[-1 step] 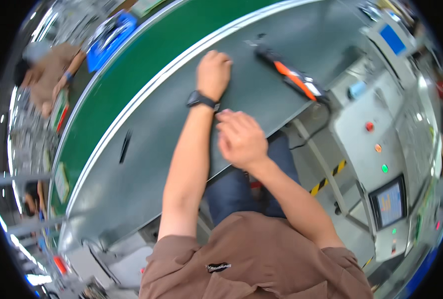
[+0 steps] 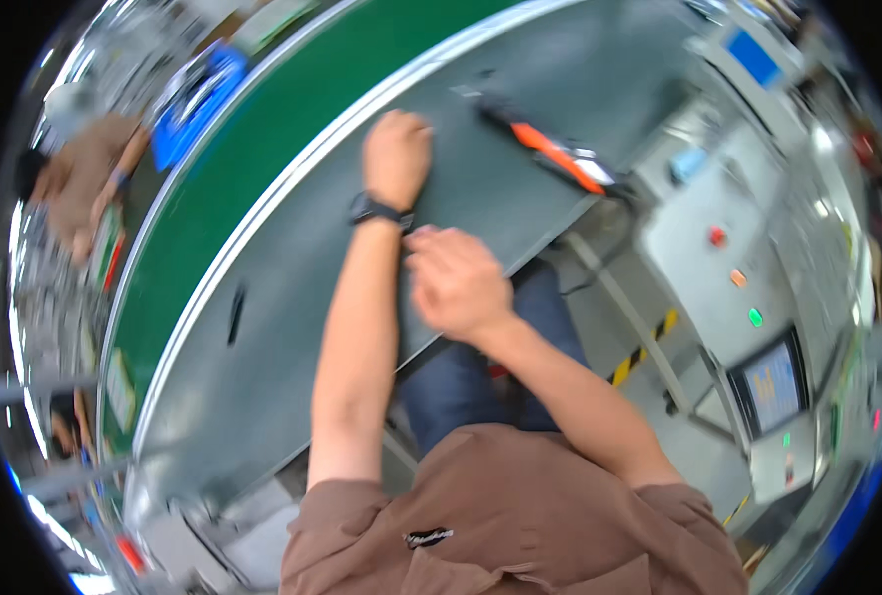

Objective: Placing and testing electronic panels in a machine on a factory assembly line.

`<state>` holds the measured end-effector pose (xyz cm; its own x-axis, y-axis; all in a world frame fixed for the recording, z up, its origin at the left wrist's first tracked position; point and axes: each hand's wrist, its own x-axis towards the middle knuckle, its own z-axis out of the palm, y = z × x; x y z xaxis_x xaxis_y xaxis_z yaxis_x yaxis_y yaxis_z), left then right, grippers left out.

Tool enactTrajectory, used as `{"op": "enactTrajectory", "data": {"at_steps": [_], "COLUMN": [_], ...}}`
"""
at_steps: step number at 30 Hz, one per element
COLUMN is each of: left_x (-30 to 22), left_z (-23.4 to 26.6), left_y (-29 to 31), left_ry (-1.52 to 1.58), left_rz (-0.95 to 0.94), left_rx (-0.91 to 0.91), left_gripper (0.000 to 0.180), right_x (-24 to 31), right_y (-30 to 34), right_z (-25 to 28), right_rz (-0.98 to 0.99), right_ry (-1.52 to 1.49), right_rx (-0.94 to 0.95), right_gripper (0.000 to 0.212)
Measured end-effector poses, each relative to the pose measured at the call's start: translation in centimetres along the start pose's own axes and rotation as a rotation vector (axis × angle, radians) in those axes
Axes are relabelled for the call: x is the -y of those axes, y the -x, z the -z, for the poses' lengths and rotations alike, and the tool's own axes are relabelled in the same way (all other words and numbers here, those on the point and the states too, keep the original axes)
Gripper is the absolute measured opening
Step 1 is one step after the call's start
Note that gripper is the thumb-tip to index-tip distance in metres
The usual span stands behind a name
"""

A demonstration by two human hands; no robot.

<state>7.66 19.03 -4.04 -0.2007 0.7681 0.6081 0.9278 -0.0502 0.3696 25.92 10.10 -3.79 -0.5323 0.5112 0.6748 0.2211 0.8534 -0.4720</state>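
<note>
My left hand [image 2: 397, 157] is curled into a fist over the grey tabletop [image 2: 292, 268], its arm stretched forward. A black wristwatch [image 2: 375, 209] is strapped round that wrist. Close beside the watch is my right hand [image 2: 461, 283], its fingers pointing left and the thumb apart from them. Those fingertips are near the strap's edge; blur hides whether they touch it. Nothing shows in the right hand, and the inside of the left fist is hidden. To the right of my hands lies a long black-and-orange handheld tool [image 2: 550, 151] with a black cord.
A slim black object [image 2: 235, 314] lies on the table's left. Past the metal rail runs a green conveyor belt [image 2: 178, 263], with a blue tray [image 2: 198, 104] and a co-worker [image 2: 89, 178] beyond. At right stands a light grey machine panel [image 2: 694, 248] with coloured buttons and a screen [image 2: 771, 385].
The scene has shifted slightly left in the picture as the view turned. My hands keep about the same pose relative to each other and the watch.
</note>
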Motion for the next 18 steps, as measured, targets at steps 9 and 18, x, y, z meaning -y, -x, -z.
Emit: {"op": "enactTrajectory", "data": {"at_steps": [9,18], "left_x": [3.5,-3.7], "left_z": [-2.8,1.9], "left_y": [-1.8,-5.3], "left_ry": [-0.181,-0.413], "left_rz": [-0.005,0.123], "left_rx": [0.103,0.209], "left_gripper": [0.011,0.02], "right_x": [-0.9,-0.6], "right_y": [6.8,24.2], "right_z": [11.1,55.8], "right_rz": [0.019,-0.68], "right_ry": [-0.16,1.199], "right_rx": [0.056,-0.908], "right_gripper": [0.023,0.022]}}
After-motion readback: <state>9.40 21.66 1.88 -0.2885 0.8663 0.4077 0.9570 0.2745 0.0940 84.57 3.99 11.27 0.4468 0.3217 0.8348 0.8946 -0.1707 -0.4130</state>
